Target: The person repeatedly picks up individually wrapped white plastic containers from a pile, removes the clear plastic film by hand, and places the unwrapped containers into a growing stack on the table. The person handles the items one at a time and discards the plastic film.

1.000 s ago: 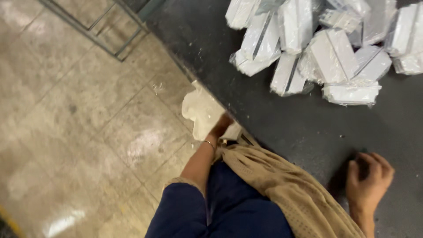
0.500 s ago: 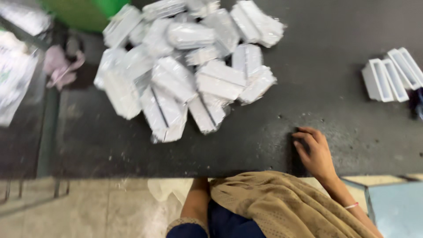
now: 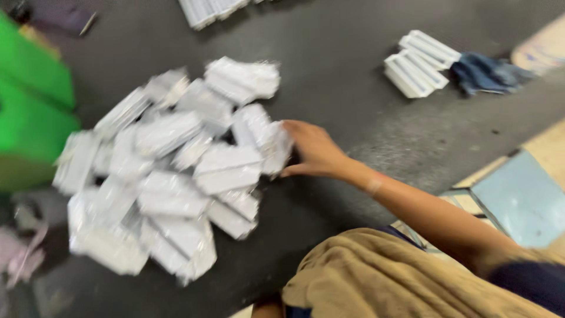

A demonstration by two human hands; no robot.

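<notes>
Packets (image 3: 226, 171), white and flat, heaped on dark table (image 3: 353, 76), nearest one touched at its right edge. Right hand (image 3: 312, 150) now reached out to the heap, off the bare table where it rested a moment back; fingers spread, gripping nothing yet. Left hand out of sight. Around: green bin (image 3: 29, 112) left, two white stacks (image 3: 418, 62) and blue cloth (image 3: 485, 72) well apart upper right. Nothing between hand and heap.
</notes>
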